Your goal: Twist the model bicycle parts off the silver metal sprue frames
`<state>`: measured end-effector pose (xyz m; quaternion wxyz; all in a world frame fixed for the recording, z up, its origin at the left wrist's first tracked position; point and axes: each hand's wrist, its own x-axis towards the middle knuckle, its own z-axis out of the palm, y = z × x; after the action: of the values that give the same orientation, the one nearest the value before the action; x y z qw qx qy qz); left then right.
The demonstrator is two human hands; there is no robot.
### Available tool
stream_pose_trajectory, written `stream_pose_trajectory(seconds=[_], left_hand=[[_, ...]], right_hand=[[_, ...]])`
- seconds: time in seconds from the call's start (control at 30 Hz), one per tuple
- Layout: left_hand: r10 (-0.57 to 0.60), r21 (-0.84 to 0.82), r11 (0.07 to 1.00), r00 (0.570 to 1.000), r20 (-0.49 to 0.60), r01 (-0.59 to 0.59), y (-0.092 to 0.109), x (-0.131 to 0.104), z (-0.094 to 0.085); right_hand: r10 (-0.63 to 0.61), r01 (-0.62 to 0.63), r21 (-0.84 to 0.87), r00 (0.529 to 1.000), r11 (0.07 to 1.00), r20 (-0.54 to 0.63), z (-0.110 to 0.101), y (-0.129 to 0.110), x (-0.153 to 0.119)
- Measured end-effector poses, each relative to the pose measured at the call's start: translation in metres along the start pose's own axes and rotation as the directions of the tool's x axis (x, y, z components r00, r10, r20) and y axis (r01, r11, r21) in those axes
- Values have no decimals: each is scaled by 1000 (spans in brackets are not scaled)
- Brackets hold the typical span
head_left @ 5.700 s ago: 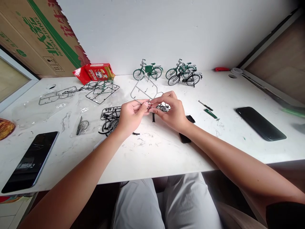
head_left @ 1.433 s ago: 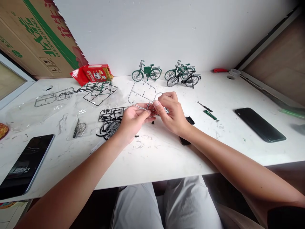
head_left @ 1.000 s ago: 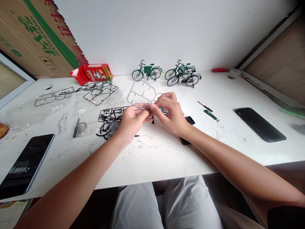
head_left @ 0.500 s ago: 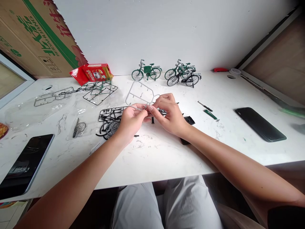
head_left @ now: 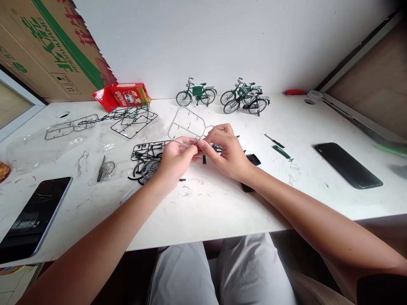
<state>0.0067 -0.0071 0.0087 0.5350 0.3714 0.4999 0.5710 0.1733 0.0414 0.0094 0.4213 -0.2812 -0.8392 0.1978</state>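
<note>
A grey plastic parts frame (head_left: 181, 127) with thin bars is held up above the middle of the table. My left hand (head_left: 178, 161) pinches its lower edge between thumb and fingers. My right hand (head_left: 226, 152) is closed on the same frame, its thumb tip beside the left fingertips. Any small piece between the fingertips is too hidden to make out. Black bicycle parts on a frame (head_left: 148, 163) lie to the left of my left hand, partly under it. Behind my right hand, more dark parts show, and a black tray (head_left: 253, 159) sits beside it.
Miniature bicycles (head_left: 196, 92) stand along the back wall. A red box (head_left: 130, 94), empty part frames (head_left: 133, 123) and plastic bags are at the left. Phones (head_left: 348, 165) lie on both sides; a screwdriver (head_left: 274, 140) and green tool (head_left: 281, 151) are right of centre.
The camera view has shifted very slightly. Both hands keep nearly the same hold on the grey frame.
</note>
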Motion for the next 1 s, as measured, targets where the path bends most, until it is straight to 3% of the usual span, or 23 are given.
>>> stream_pose_trajectory(seconds=[0.53, 0.83, 1.0], left_hand=[[1, -3, 1000, 1000, -14, -1, 4, -2, 2], [-23, -17, 1000, 1000, 7, 23, 5, -3, 3], [-4, -15, 1000, 999, 33, 4, 3, -3, 1]], right_hand=[[47, -47, -3, 998, 999, -39, 2, -3, -2], [156, -159, -9, 975, 987, -158, 2, -1, -2], [152, -160, -26, 969, 987, -196, 2, 1, -2]])
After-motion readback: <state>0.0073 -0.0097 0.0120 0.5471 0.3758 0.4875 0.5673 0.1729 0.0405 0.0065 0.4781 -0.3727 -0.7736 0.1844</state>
